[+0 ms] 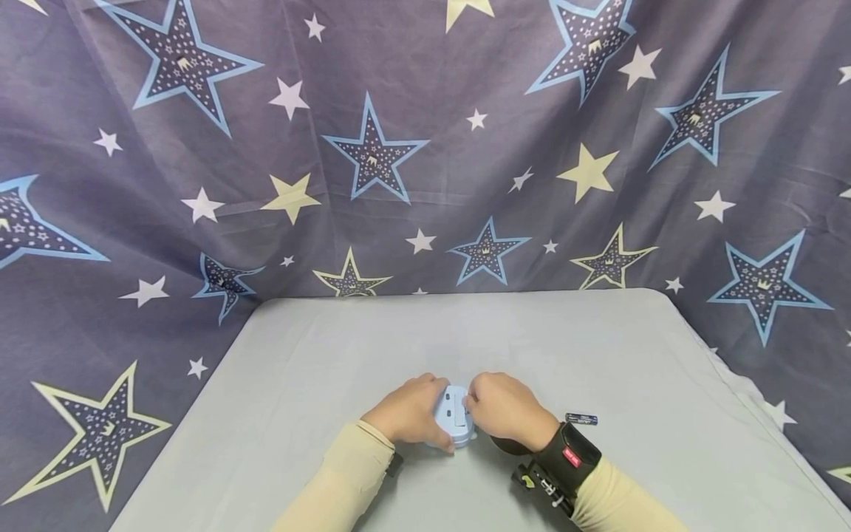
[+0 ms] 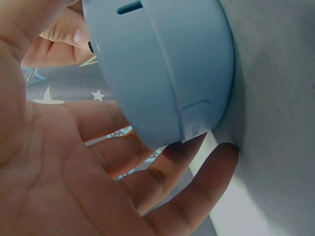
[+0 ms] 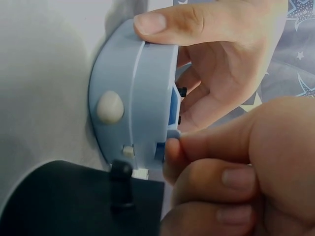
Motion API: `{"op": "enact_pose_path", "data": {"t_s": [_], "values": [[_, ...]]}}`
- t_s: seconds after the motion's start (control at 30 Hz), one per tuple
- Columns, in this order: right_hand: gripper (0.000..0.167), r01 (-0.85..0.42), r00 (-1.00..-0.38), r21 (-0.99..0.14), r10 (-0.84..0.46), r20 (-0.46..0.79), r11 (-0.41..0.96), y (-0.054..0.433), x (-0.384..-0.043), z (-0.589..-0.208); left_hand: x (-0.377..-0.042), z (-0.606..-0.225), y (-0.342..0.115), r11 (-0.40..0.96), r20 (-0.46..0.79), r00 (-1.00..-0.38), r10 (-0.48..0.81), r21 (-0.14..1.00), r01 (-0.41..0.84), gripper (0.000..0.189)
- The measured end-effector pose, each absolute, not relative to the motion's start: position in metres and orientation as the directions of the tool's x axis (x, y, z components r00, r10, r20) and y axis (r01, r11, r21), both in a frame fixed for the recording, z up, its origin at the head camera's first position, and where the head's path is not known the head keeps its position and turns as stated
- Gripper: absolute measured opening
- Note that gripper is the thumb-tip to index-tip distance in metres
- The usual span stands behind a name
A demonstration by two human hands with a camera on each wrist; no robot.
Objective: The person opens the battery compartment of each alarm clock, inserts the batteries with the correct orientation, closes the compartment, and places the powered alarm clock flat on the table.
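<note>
A round light-blue clock (image 1: 442, 425) lies on the table with its back facing up, showing two small black knobs and a rectangular battery cover (image 1: 460, 408). My left hand (image 1: 414, 412) grips the clock by its side, thumb at the near edge and fingers round the far side. At the battery cover's right edge, my right hand (image 1: 507, 405) pinches a small tab (image 3: 173, 133) between thumb and index finger; its other fingers are curled. In the right wrist view, the cover appears slightly raised from the clock's back, and a white oval foot (image 3: 110, 107) sticks out.
A dark-blue battery (image 1: 581, 419) lies on the table to the right of my right hand. The pale grey tabletop (image 1: 319, 355) reaches back to a star-patterned curtain (image 1: 412, 66). A black wrist mount (image 1: 565, 462) hangs by the right wrist.
</note>
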State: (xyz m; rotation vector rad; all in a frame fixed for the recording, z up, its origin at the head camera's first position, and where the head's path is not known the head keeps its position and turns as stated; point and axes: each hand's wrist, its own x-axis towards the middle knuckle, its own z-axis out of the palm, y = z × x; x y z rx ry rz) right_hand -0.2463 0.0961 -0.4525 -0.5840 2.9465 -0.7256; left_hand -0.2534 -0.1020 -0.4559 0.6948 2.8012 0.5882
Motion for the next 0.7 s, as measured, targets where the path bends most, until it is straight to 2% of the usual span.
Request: {"op": "enact_pose_path", "data": {"t_s": [0.7], "values": [[0.019, -0.364, -0.926, -0.424, -0.370, 0.072, 0.830, 0.0932, -0.2427, -0.4528, -0.2514, -0.4556, -0.1023, 0.804, -0.057, -0.862, 0.503, 0.397, 0.443, 0.097]]}}
